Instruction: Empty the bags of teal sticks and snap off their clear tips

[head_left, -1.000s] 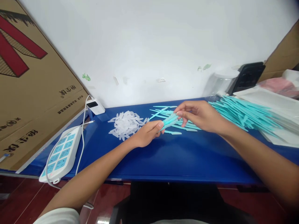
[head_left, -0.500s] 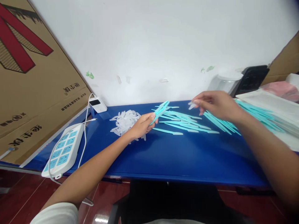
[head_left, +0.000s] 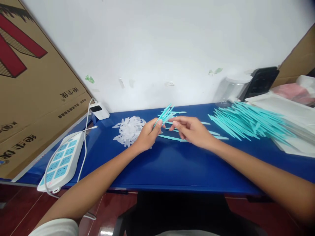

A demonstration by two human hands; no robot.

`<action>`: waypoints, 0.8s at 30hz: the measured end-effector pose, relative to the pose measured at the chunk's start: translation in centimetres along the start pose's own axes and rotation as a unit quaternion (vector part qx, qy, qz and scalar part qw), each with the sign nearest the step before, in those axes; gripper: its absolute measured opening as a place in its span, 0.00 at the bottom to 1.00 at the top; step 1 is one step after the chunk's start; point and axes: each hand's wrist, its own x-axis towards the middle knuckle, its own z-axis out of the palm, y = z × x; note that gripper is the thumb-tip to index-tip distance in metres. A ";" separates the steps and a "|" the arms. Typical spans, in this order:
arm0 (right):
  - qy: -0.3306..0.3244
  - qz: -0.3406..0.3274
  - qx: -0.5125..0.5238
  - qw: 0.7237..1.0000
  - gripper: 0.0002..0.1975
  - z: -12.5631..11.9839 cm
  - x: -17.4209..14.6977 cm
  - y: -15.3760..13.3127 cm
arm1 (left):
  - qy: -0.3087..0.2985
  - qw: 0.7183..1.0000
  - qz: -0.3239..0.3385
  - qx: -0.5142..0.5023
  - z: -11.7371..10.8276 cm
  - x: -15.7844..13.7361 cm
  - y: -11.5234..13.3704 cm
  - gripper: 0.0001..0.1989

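My left hand (head_left: 148,133) is closed around a small bunch of turquoise eyebrow razors (head_left: 166,113), their tips fanned up and away from me. Close against the bunch is my right hand (head_left: 190,129), thumb and fingers drawn together; what they pinch, if anything, is too small to make out. Beneath the hands, more turquoise razors (head_left: 172,138) lie loosely on the blue table. Left of my left hand sits a heap of translucent caps (head_left: 129,129). A large pile of razors (head_left: 246,121) lies to the right.
A white power strip (head_left: 62,160) with a cable is at the table's left, near a small white device (head_left: 99,110). A cardboard box (head_left: 44,98) stands on the left. At the back right are a clear jar (head_left: 233,87), a black object (head_left: 262,82) and white packaging (head_left: 295,149).
My right hand has come left from near the right-hand pile, where it held a small clear piece, to the razors in my left hand. The left hand keeps its hold. The view has shifted slightly.
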 end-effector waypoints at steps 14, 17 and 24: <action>0.080 0.034 0.043 0.995 0.25 0.0 -0.6 -1.5 | -0.007 0.991 0.032 0.127 0.6 -0.6 0.9 0.21; 0.074 0.031 0.046 0.996 0.26 -0.3 -0.6 -1.5 | 0.012 0.987 0.024 0.159 0.6 -0.5 1.0 0.18; 0.070 0.030 0.048 0.996 0.25 -1.3 -0.4 -2.3 | 0.024 0.975 0.030 0.218 0.9 -0.8 1.6 0.17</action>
